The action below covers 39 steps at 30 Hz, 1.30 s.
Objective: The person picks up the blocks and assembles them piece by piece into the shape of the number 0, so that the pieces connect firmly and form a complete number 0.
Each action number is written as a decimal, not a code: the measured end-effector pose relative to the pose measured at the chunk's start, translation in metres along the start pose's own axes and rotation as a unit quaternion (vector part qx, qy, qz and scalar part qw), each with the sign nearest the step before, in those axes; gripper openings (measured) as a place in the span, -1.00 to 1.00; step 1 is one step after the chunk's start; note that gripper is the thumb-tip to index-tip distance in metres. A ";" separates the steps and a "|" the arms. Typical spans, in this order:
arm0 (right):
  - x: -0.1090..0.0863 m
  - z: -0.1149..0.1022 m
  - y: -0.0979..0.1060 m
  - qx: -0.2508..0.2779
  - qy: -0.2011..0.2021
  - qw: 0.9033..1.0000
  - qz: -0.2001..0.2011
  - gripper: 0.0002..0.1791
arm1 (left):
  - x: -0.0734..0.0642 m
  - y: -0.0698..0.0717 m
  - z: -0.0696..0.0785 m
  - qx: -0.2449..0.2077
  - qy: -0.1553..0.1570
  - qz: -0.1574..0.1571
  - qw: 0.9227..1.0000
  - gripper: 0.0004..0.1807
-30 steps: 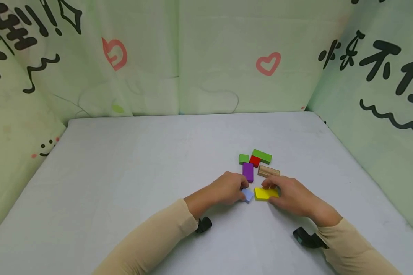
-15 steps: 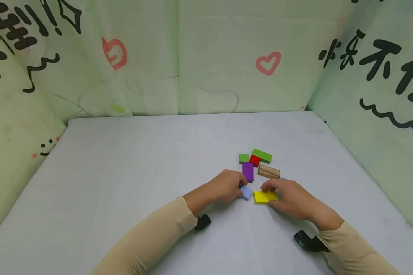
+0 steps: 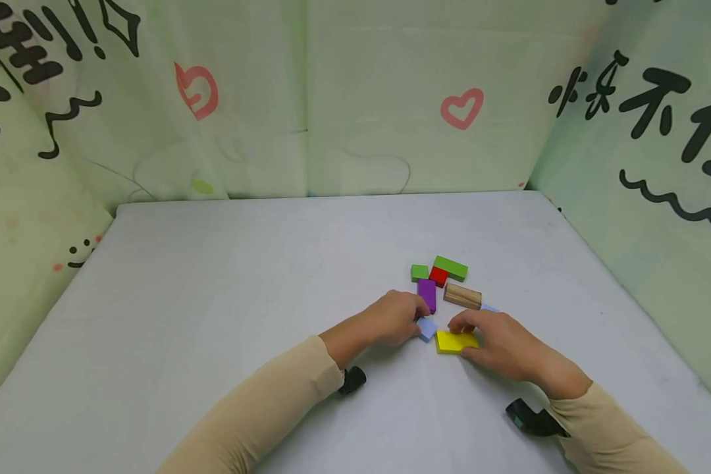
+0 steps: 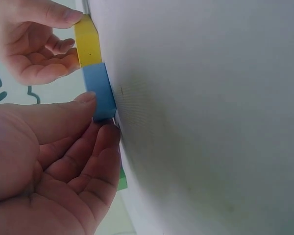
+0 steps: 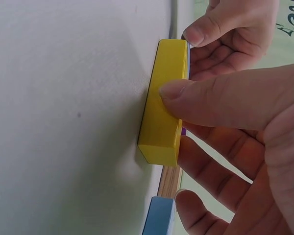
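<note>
My left hand (image 3: 395,318) pinches a small light-blue block (image 3: 427,328) between thumb and fingers, as the left wrist view shows up close. Just right of it, my right hand (image 3: 500,342) grips a yellow rectangular block (image 3: 455,342), thumb on its near side and fingers on the far side. Both blocks lie on the white table, the blue one's corner close to the yellow one's left end. Behind the left fingertips stands a purple block (image 3: 426,295). A wooden block (image 3: 463,295) lies beyond the right fingers, with another light-blue block (image 5: 159,215) partly hidden by that hand.
Farther back, a red block (image 3: 438,276) touches a long green block (image 3: 451,268), and a small green block (image 3: 419,273) sits to their left. The white tabletop (image 3: 225,296) stretches left. Printed pale green curtains (image 3: 355,99) surround the table.
The yellow block has come slightly nearer with my right hand, uncovering part of the blue block behind it. My left hand has shifted the small blue block slightly away from me.
</note>
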State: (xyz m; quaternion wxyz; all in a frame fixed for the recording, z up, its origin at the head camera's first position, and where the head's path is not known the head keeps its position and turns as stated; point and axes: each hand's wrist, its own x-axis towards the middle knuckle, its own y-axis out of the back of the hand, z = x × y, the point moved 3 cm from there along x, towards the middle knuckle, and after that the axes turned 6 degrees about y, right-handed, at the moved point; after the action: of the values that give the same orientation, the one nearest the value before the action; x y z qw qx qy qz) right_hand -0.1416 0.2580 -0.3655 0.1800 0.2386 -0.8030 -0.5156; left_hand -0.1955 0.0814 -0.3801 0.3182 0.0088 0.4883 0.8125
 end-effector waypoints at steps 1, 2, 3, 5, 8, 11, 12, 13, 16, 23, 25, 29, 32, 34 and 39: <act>0.000 0.000 0.000 0.000 0.001 1.000 0.000 -0.67 | 0.000 0.000 0.000 0.001 -0.001 0.000 1.000 -0.65; 0.000 0.000 0.000 -0.001 0.002 1.000 0.001 -0.66 | 0.000 0.000 0.001 0.002 -0.002 0.000 1.000 -0.65; -0.001 0.000 0.000 -0.001 0.002 1.000 0.002 -0.66 | 0.001 -0.001 0.001 0.003 -0.003 0.001 1.000 -0.65; -0.001 0.000 0.000 -0.002 0.003 1.000 0.002 -0.66 | 0.001 -0.001 0.002 0.006 -0.004 0.002 1.000 -0.65; -0.001 0.000 -0.001 0.000 0.001 1.000 0.000 -0.66 | 0.001 -0.001 0.003 0.009 -0.003 0.003 1.000 -0.65; -0.001 0.000 -0.001 0.001 -0.001 1.000 -0.001 -0.66 | 0.000 -0.001 0.003 0.007 0.000 0.001 1.000 -0.65; -0.001 0.000 -0.001 0.001 -0.002 1.000 -0.002 -0.66 | 0.000 -0.001 0.003 0.008 0.000 0.001 1.000 -0.65; -0.001 0.000 -0.001 0.001 -0.002 1.000 -0.002 -0.66 | 0.000 -0.001 0.004 0.008 0.000 0.000 1.000 -0.65; -0.002 -0.001 -0.001 0.001 -0.001 1.000 -0.002 -0.66 | 0.000 0.000 0.004 0.008 0.000 -0.001 1.000 -0.64; -0.002 -0.001 -0.001 0.002 -0.002 1.000 -0.003 -0.66 | 0.001 0.000 0.005 0.010 -0.004 0.004 1.000 -0.64; -0.001 0.000 -0.001 0.004 -0.003 1.000 -0.003 -0.66 | 0.001 0.000 0.005 0.013 -0.007 0.008 1.000 -0.65; -0.001 0.000 -0.001 0.006 -0.003 1.000 -0.002 -0.66 | 0.002 -0.001 0.006 0.015 -0.004 0.010 1.000 -0.65; -0.001 0.000 -0.001 0.006 -0.004 1.000 -0.002 -0.66 | 0.003 -0.001 0.007 0.013 0.002 0.009 1.000 -0.64; -0.001 -0.001 -0.001 0.007 -0.005 1.000 -0.002 -0.66 | 0.003 -0.002 0.007 0.011 0.006 0.008 1.000 -0.63; -0.001 -0.001 0.000 0.010 -0.010 1.000 -0.007 -0.65 | 0.003 -0.001 0.007 0.007 0.009 0.008 1.000 -0.63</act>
State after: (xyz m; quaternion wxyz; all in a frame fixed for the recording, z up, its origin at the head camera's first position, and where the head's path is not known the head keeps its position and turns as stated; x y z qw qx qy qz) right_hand -0.1396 0.2575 -0.3653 0.1660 0.2405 -0.8085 -0.5108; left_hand -0.1949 0.0888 -0.3781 0.3071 0.0074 0.4971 0.8115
